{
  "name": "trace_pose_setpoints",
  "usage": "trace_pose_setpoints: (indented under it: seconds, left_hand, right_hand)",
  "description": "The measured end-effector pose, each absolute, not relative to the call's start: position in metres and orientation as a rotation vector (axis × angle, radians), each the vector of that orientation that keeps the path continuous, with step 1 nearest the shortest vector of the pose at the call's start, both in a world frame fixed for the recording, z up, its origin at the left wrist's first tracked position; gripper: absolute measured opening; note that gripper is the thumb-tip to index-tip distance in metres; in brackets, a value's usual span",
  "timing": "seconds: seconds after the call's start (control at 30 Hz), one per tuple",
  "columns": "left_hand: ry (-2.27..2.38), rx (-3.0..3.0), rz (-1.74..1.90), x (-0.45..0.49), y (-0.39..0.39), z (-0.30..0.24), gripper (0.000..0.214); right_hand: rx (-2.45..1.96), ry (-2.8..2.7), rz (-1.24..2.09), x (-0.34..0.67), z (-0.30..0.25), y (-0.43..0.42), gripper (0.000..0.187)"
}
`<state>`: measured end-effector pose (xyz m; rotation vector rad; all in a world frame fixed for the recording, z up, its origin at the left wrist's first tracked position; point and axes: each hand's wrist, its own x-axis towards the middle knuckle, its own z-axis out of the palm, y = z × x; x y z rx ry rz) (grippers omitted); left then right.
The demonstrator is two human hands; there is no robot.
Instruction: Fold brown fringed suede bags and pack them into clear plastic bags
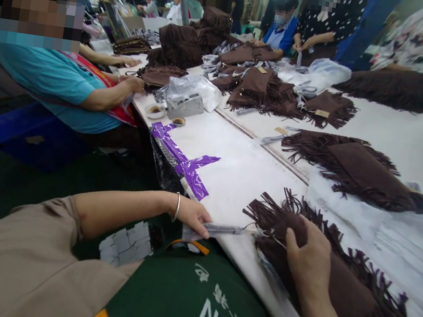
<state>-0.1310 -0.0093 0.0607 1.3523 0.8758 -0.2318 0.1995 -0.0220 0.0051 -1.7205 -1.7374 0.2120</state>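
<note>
My left hand (pixel 194 216) is at the table's near edge, fingers pinched on the end of a thin clear plastic strip (pixel 225 229) that runs right toward a brown fringed suede bag (pixel 353 294). My right hand (pixel 309 261) rests on top of that bag, fingers curled down and pressing the fabric near where the strip meets it. The bag lies on the white table (pixel 234 167), its fringe spread around it.
Another brown fringed bag (pixel 359 171) lies further back, more are piled along the table (pixel 256 89). Purple tape (pixel 184 157) marks the table edge. A tape dispenser (pixel 185 106) and small dishes sit by a seated person in a teal shirt (pixel 56 84). Other people work at the far end.
</note>
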Motion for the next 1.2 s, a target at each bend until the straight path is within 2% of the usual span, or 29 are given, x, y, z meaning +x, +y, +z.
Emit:
trace_pose_setpoints:
  seconds: [0.1,0.2,0.33,0.43,0.57,0.63,0.67,0.73,0.8,0.87,0.93,1.1,1.2]
  left_hand:
    - [0.734,0.951,-0.173,-0.116,-0.027,0.059,0.046]
    - [0.612,0.845,-0.121,-0.096,-0.034,0.064,0.051]
    - [0.509,1.033,-0.206,-0.067,-0.033,0.072,0.054]
    - [0.54,1.245,-0.253,-0.043,-0.031,0.061,0.05]
    - [0.629,1.518,-0.281,-0.007,-0.036,0.03,0.032]
    - [0.636,1.594,-0.315,0.009,-0.043,0.018,0.037]
    - [0.635,1.611,-0.315,0.014,-0.046,0.014,0.041]
    - [0.632,1.616,-0.264,0.016,-0.05,0.012,0.041]
    - [0.658,1.535,-0.148,0.004,-0.047,0.013,0.032]
    - [0.74,1.366,0.01,-0.016,-0.04,0.015,0.022]
    - [0.849,1.181,0.16,-0.037,-0.033,0.016,0.022]
    - [0.861,0.759,0.205,-0.052,-0.031,0.008,0.047]
    - [0.855,0.594,0.212,-0.042,-0.035,0.003,0.054]
  right_hand:
    - [-1.489,-1.861,0.654,0.178,0.017,-0.049,0.034]
    - [-1.187,-2.129,0.817,0.154,0.021,-0.075,0.041]
    - [-1.087,-2.396,0.675,0.152,0.014,-0.092,0.05]
    - [-1.107,-2.53,0.526,0.184,0.004,-0.098,0.045]
    - [-1.134,-2.528,0.494,0.231,-0.004,-0.11,0.034]
    - [-1.218,-2.434,0.49,0.237,-0.002,-0.114,0.031]
    - [-1.279,-2.405,0.473,0.234,0.001,-0.116,0.033]
    - [-1.377,-2.409,0.393,0.221,0.004,-0.117,0.052]
    - [-1.436,-2.473,0.28,0.204,0.002,-0.118,0.067]
    - [-1.478,-2.513,0.172,0.193,-0.004,-0.119,0.068]
    - [-1.511,-2.514,0.108,0.189,-0.01,-0.12,0.068]
    - [-1.52,-2.529,0.064,0.194,-0.005,-0.116,0.067]
    - [-1.686,-2.456,-0.024,0.192,0.002,-0.109,0.071]
